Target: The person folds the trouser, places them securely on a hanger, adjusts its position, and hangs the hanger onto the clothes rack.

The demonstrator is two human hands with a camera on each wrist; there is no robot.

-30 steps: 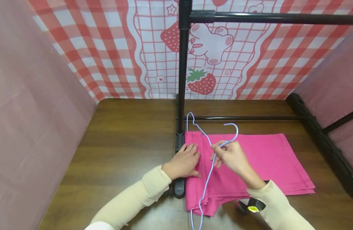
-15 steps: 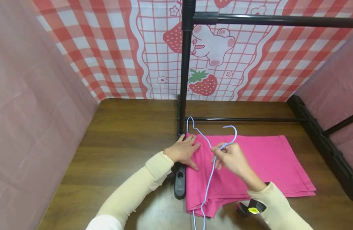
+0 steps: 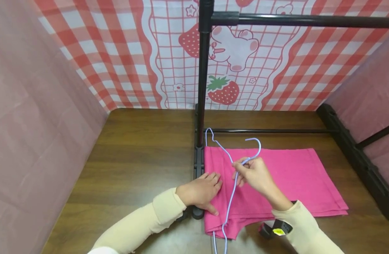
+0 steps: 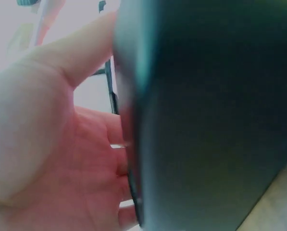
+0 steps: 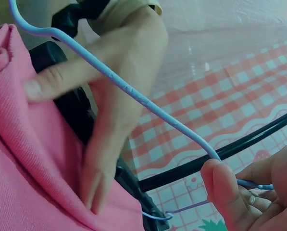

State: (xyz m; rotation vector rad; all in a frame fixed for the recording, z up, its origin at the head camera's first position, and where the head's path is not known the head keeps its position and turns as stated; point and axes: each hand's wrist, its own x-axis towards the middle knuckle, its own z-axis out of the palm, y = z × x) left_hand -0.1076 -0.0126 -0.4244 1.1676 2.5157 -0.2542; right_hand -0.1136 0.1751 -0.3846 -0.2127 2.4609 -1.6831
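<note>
A pale purple wire hanger [image 3: 231,195] is pinched near the base of its hook by my right hand [image 3: 254,174], thumb against fingers. Its lower part passes under the folded-over left edge of a pink garment [image 3: 286,183], which looks like folded pants lying on the table. My left hand [image 3: 202,190] rests on that folded edge with fingers spread and straight. In the right wrist view, the left hand's thumb and fingers touch the pink cloth, and the hanger wire [image 5: 148,103] runs up from the right fingers. A dark blurred shape hides much of the left wrist view.
Just left of the garment, a black rack [image 3: 203,81] stands on its foot. Its top bar [image 3: 302,20] runs right, and a thin low bar [image 3: 270,131] lies behind the garment. Another black foot [image 3: 356,155] is at right. Wood table [image 3: 143,148] spreads left.
My left hand slid up along the folded edge, then back down toward the near end. The right hand and hanger stay almost still.
</note>
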